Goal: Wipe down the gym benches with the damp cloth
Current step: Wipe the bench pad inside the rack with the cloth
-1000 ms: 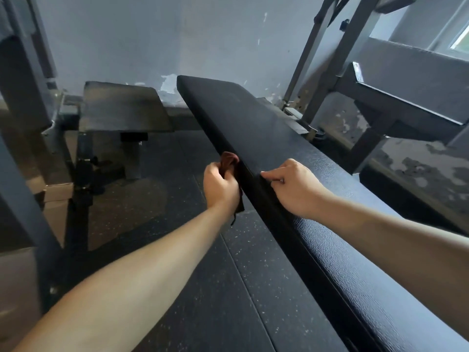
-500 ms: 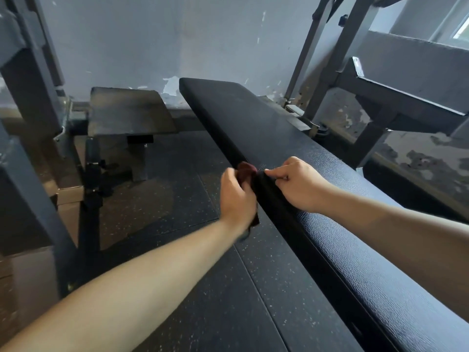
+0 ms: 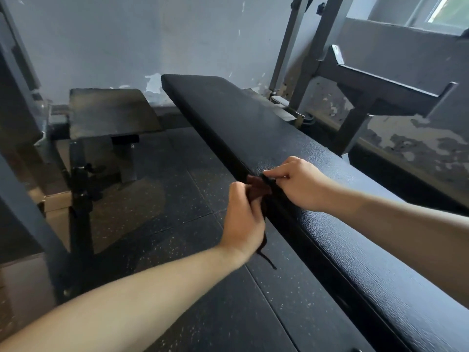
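Gripped in the left hand [image 3: 243,218], the cloth [image 3: 256,187] lies against the bench [image 3: 253,128] side.

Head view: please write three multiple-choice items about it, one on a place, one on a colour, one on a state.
1. Where is the cloth?
A. on the floor
B. at the side edge of the bench
C. on the window sill

2. What colour is the cloth?
A. white
B. yellow
C. dark reddish brown

3. What does the left hand do?
A. grips the cloth
B. lies flat on the bench
C. hangs idle

Key: 1 B, the cloth sits against the pad's edge; 2 C, dark red-brown folds show above the fingers; 3 A, its fingers curl round the cloth.
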The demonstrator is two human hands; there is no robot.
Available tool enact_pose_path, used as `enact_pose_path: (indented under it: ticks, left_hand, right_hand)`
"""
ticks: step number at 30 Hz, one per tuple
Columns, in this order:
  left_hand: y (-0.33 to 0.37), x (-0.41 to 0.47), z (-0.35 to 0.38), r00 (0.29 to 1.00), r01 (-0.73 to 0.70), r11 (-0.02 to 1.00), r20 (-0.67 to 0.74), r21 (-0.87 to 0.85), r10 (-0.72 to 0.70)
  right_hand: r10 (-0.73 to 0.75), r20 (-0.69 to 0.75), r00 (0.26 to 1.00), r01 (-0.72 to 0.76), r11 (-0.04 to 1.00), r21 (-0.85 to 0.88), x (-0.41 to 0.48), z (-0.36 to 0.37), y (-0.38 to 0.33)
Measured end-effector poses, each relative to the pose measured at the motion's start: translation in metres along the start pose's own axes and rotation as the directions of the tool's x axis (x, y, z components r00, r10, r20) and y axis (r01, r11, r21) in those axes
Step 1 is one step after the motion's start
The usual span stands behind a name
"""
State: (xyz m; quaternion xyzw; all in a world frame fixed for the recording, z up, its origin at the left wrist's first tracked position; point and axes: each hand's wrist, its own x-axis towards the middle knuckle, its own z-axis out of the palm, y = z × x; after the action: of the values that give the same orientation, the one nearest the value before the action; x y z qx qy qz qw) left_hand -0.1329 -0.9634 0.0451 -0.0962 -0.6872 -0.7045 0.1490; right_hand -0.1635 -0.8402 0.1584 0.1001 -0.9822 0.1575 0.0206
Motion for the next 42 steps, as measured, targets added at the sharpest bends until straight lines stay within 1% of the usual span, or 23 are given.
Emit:
enact_pose_path:
  ticks: [2, 5, 6, 8, 10, 12, 13, 15, 16, 17, 19, 20, 22, 24, 28, 31, 34, 37, 42]
  left_hand:
    - [-0.005, 0.027, -0.003, 0.997, 0.019, 1.0, -0.071, -0.005, -0.02]
    - [-0.013, 0.068, -0.005, 0.957, 0.151, 0.983, -0.264, 0.106, -0.118]
    - [-0.015, 0.074, -0.004, 0.948, 0.168, 0.979, -0.291, 0.112, -0.129]
    - [-0.012, 0.072, -0.002, 0.947, 0.16, 0.984, -0.292, 0.079, -0.131]
    - [-0.007, 0.056, 0.0, 0.962, 0.105, 0.994, -0.256, 0.029, -0.094]
    - [-0.002, 0.026, 0.003, 0.989, 0.045, 0.998, -0.136, -0.041, -0.05]
    - [0.0, 0.007, 0.003, 0.998, 0.032, 0.999, -0.058, -0.031, -0.033]
    - [0.006, -0.028, 0.003, 0.995, 0.022, 0.998, 0.1, 0.053, -0.027]
    - [0.008, -0.039, 0.004, 0.989, 0.02, 0.996, 0.141, 0.087, -0.033]
    - [0.009, -0.041, 0.004, 0.989, 0.024, 0.993, 0.14, 0.115, -0.04]
    - [0.016, -0.023, 0.002, 0.995, 0.084, 0.992, 0.049, 0.09, -0.089]
    - [0.019, -0.008, 0.001, 0.992, 0.123, 0.991, -0.004, 0.05, -0.123]
    - [0.024, 0.022, 0.001, 0.974, 0.203, 0.979, -0.102, -0.022, -0.205]
    - [0.021, 0.039, 0.004, 0.958, 0.243, 0.97, -0.155, -0.013, -0.242]
    - [0.019, 0.038, 0.006, 0.951, 0.242, 0.969, -0.205, 0.038, -0.23]
    - [0.018, 0.038, 0.01, 0.943, 0.247, 0.969, -0.238, 0.031, -0.232]
    - [0.013, 0.037, 0.016, 0.94, 0.209, 0.977, -0.283, 0.039, -0.19]
    - [0.0, 0.038, 0.02, 0.934, 0.194, 0.975, -0.325, 0.107, -0.15]
    - [-0.01, 0.042, 0.022, 0.929, 0.181, 0.97, -0.352, 0.162, -0.114]
  right_hand:
    - [0.001, -0.003, 1.0, -0.001, 1.0, 0.007, -0.003, 0.0, 0.0]
    - [0.025, -0.014, 1.0, -0.025, 1.0, 0.003, -0.002, 0.003, 0.0]
    - [0.029, -0.015, 0.999, -0.029, 1.0, 0.005, -0.002, 0.004, -0.001]
    - [0.033, -0.019, 0.999, -0.033, 0.999, 0.012, -0.003, 0.005, -0.002]
    - [0.022, -0.03, 0.999, -0.022, 1.0, 0.019, -0.006, 0.006, -0.002]
    - [-0.002, -0.045, 0.999, 0.004, 1.0, 0.029, -0.007, 0.008, -0.001]
    - [-0.006, -0.048, 0.999, 0.007, 1.0, 0.029, -0.007, 0.009, 0.0]
    - [0.025, -0.043, 0.999, -0.023, 0.999, 0.034, -0.006, 0.009, 0.002]
    - [0.043, -0.038, 0.998, -0.041, 0.998, 0.042, -0.005, 0.008, 0.003]
    - [0.054, -0.028, 0.998, -0.052, 0.997, 0.055, -0.005, 0.007, 0.004]
    - [0.057, 0.002, 0.998, -0.057, 0.995, 0.081, -0.005, 0.004, 0.004]
    - [0.064, 0.013, 0.998, -0.065, 0.993, 0.101, -0.006, 0.002, 0.004]
    - [0.073, 0.015, 0.997, -0.074, 0.987, 0.145, -0.009, -0.003, 0.004]
    - [0.1, 0.008, 0.995, -0.1, 0.98, 0.174, -0.014, -0.008, 0.004]
    - [0.16, -0.021, 0.987, -0.154, 0.972, 0.175, -0.021, -0.014, 0.003]
    - [0.218, -0.055, 0.974, -0.205, 0.961, 0.185, -0.028, -0.013, 0.006]
    - [0.278, -0.09, 0.956, -0.256, 0.945, 0.206, -0.044, -0.011, 0.01]
    - [0.297, -0.091, 0.951, -0.273, 0.939, 0.21, -0.066, -0.012, 0.014]
    - [0.312, -0.068, 0.948, -0.296, 0.939, 0.177, -0.092, -0.004, 0.021]
